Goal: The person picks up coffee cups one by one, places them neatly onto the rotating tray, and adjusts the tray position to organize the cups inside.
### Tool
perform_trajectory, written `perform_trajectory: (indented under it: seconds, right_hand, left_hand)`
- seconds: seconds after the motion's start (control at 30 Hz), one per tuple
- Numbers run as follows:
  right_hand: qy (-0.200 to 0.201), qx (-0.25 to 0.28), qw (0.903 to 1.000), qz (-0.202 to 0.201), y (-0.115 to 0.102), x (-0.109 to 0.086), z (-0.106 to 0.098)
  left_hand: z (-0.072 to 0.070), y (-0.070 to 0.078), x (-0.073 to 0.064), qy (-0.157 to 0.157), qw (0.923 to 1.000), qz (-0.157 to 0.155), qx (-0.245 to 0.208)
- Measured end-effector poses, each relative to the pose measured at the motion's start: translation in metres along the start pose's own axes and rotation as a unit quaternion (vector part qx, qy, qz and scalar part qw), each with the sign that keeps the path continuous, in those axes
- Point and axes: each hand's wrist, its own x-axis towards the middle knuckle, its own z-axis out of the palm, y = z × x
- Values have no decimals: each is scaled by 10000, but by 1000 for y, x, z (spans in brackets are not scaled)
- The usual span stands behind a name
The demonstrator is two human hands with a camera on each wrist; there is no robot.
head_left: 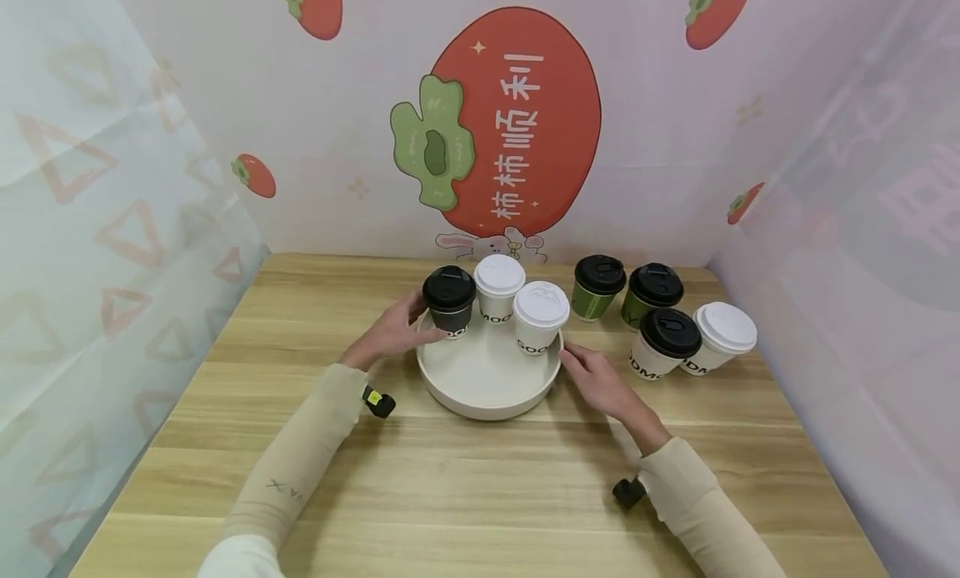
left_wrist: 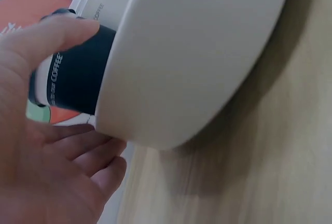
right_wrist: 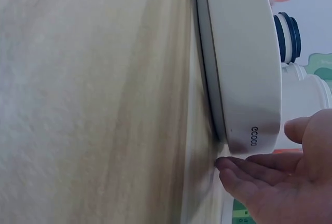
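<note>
A round cream tray (head_left: 487,386) stands on the wooden table between the two hands, bearing three lidded coffee cups. My left hand (head_left: 397,332) is at its left side, beside a black-lidded dark cup (head_left: 450,311). In the left wrist view, the thumb (left_wrist: 78,29) reaches over the rim and overlaps that cup, while the other fingers lie along the tray's outer wall. Two white-lidded cups, one at the back (head_left: 498,290) and one at the right (head_left: 540,319), share the tray. My right hand (head_left: 600,382) rests at the right rim, fingers extended along the outer wall.
Right of the tray stand two green cups with black lids (head_left: 597,290) (head_left: 651,299), a white cup with a black lid (head_left: 663,344), and a white-lidded cup (head_left: 720,340). A printed cloth (head_left: 637,144) hangs behind the table (head_left: 465,495).
</note>
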Motion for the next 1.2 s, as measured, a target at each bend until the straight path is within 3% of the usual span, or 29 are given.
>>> perform_trajectory:
  seconds: [0.13, 0.4, 0.67, 0.87, 1.0, 1.1, 1.2]
  right_hand:
    - [130, -29, 9997, 202, 1, 3, -4]
    - [796, -395, 9936, 701, 2, 11, -13]
    - [974, -456, 9886, 1055, 8, 21, -20]
    - [1030, -481, 9870, 1139, 13, 27, -22]
    - [1143, -446, 9860, 1129, 14, 30, -23]
    - [1319, -397, 9837, 1159, 14, 33, -23]
    - [1559, -295, 9801, 1192, 14, 38, -23]
  left_hand:
    - [-2, -5, -6, -304, 9995, -61, -45]
    - [-3, -10, -20, -343, 9979, 325, -452]
    - [0, -14, -49, -404, 9940, 634, -796]
    - [7, -16, -72, -214, 9930, 665, -948]
    - [7, -18, -81, 67, 9949, 640, -779]
    - [3, -21, -76, 360, 9961, 615, -512]
    - [-4, -23, -61, 597, 9956, 616, -376]
